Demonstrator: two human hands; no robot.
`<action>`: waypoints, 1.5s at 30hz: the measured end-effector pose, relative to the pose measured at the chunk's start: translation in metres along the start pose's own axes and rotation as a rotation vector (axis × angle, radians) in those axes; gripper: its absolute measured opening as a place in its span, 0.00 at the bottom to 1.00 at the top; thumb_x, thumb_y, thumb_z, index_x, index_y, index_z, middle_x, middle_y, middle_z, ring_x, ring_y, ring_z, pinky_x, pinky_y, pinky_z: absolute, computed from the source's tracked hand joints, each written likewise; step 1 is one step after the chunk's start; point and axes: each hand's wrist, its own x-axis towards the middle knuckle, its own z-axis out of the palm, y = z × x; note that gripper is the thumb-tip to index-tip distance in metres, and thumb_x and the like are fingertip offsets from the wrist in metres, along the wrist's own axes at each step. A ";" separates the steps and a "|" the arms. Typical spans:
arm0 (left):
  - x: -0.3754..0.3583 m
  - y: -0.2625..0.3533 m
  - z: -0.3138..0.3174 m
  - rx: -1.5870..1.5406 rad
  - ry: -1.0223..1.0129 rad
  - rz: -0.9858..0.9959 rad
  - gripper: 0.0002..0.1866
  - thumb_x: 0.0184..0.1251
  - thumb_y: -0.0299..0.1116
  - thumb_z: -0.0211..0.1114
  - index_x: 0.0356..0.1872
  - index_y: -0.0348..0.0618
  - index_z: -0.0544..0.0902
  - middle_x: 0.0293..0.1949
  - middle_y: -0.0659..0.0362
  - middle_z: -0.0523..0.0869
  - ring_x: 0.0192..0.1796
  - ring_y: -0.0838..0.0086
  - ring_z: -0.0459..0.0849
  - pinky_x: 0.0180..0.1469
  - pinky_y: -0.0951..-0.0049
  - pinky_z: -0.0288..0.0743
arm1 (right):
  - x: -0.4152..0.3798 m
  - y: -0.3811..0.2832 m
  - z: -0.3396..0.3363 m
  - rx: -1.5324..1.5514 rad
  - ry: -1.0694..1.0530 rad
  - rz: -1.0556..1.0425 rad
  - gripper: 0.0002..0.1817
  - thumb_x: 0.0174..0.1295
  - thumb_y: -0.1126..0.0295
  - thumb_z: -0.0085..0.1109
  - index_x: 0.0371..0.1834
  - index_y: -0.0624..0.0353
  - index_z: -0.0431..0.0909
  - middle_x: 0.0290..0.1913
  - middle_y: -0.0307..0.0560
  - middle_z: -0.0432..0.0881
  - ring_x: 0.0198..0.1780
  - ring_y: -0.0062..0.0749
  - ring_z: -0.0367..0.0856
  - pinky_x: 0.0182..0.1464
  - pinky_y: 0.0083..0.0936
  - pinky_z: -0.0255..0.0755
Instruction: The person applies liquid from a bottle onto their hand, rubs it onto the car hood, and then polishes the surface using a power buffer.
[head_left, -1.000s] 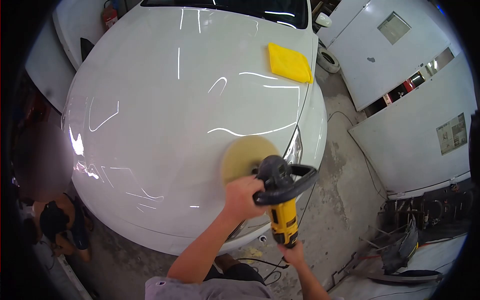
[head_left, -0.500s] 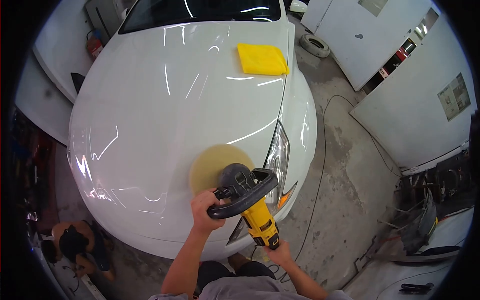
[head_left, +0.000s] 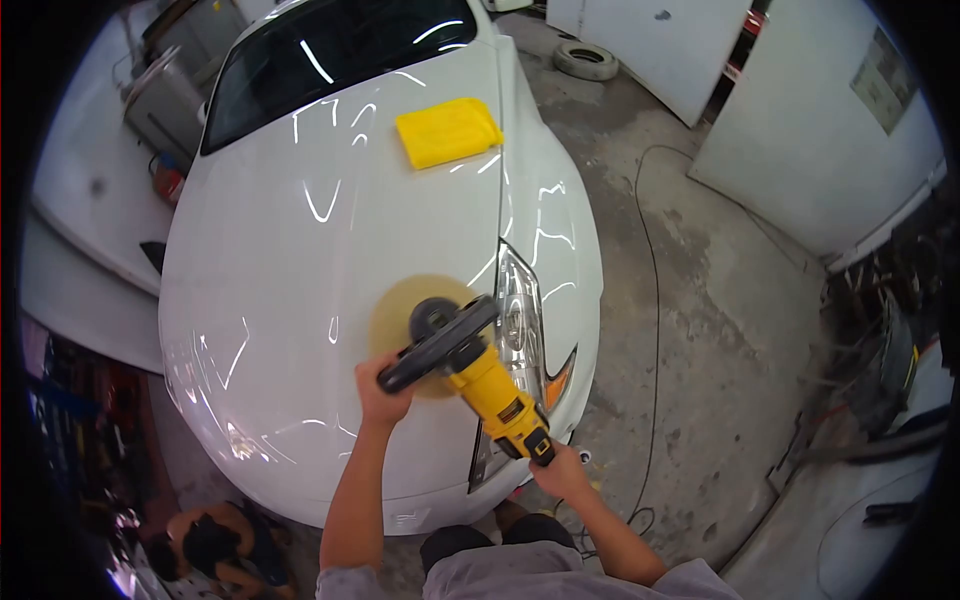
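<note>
A yellow and black car polisher (head_left: 495,395) rests its round yellow pad (head_left: 398,300) on the hood of a white car (head_left: 270,300), near the headlight (head_left: 518,315). The pad's edge looks blurred. My left hand (head_left: 382,388) is wrapped round the left part of the black loop handle. At the rear end of the yellow body, my right hand (head_left: 562,472) grips the polisher; some of its fingers are hidden. Farther up the hood lies a folded yellow cloth (head_left: 448,132).
A cord (head_left: 655,330) runs along the concrete floor at right. An old tire (head_left: 586,62) lies near white panels (head_left: 810,130). Car parts (head_left: 880,400) pile up at far right. Another person (head_left: 215,545) crouches at lower left. A fire extinguisher (head_left: 166,180) stands beyond the hood.
The polisher has shifted slightly left and swung round, its body now slanting more, with both hands still on it. My view has turned, so the car appears tilted and the cloth farther left.
</note>
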 end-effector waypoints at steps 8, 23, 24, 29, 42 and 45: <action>0.031 -0.006 0.013 0.003 0.028 0.061 0.10 0.44 0.23 0.72 0.30 0.35 0.82 0.23 0.52 0.81 0.26 0.62 0.81 0.35 0.71 0.74 | 0.020 -0.011 -0.006 -0.035 0.030 -0.048 0.21 0.50 0.67 0.63 0.50 0.58 0.81 0.37 0.64 0.85 0.43 0.58 0.84 0.47 0.43 0.78; -0.030 -0.012 -0.028 -0.031 -0.163 0.052 0.09 0.44 0.20 0.71 0.29 0.34 0.81 0.23 0.51 0.80 0.29 0.64 0.82 0.41 0.68 0.78 | -0.037 0.017 0.041 0.074 -0.045 0.051 0.15 0.49 0.64 0.63 0.40 0.57 0.82 0.34 0.63 0.84 0.43 0.60 0.83 0.46 0.46 0.77; -0.030 -0.008 -0.028 -0.046 -0.176 0.025 0.07 0.43 0.22 0.70 0.27 0.34 0.82 0.20 0.50 0.78 0.23 0.61 0.78 0.42 0.67 0.79 | -0.038 0.018 0.044 0.077 -0.045 0.050 0.15 0.49 0.64 0.63 0.40 0.57 0.82 0.34 0.63 0.84 0.43 0.60 0.83 0.46 0.46 0.77; 0.019 0.004 -0.002 -0.020 -0.187 0.040 0.11 0.43 0.26 0.70 0.32 0.37 0.85 0.22 0.50 0.80 0.23 0.57 0.79 0.32 0.67 0.75 | -0.024 -0.004 0.034 0.112 0.075 0.074 0.17 0.49 0.66 0.64 0.43 0.59 0.83 0.36 0.63 0.85 0.43 0.58 0.83 0.45 0.44 0.78; 0.053 0.027 0.009 0.033 -0.389 -0.068 0.09 0.43 0.32 0.71 0.28 0.46 0.84 0.24 0.52 0.84 0.31 0.53 0.83 0.34 0.61 0.76 | -0.022 0.020 0.076 0.270 0.081 0.175 0.10 0.48 0.71 0.69 0.32 0.65 0.83 0.27 0.49 0.85 0.32 0.34 0.86 0.37 0.31 0.76; 0.027 0.019 -0.004 0.029 -0.413 -0.046 0.08 0.42 0.32 0.70 0.26 0.45 0.82 0.24 0.51 0.83 0.31 0.52 0.83 0.33 0.61 0.75 | -0.047 0.029 0.096 0.294 0.095 0.178 0.11 0.48 0.71 0.69 0.32 0.65 0.83 0.27 0.48 0.85 0.31 0.33 0.86 0.35 0.31 0.76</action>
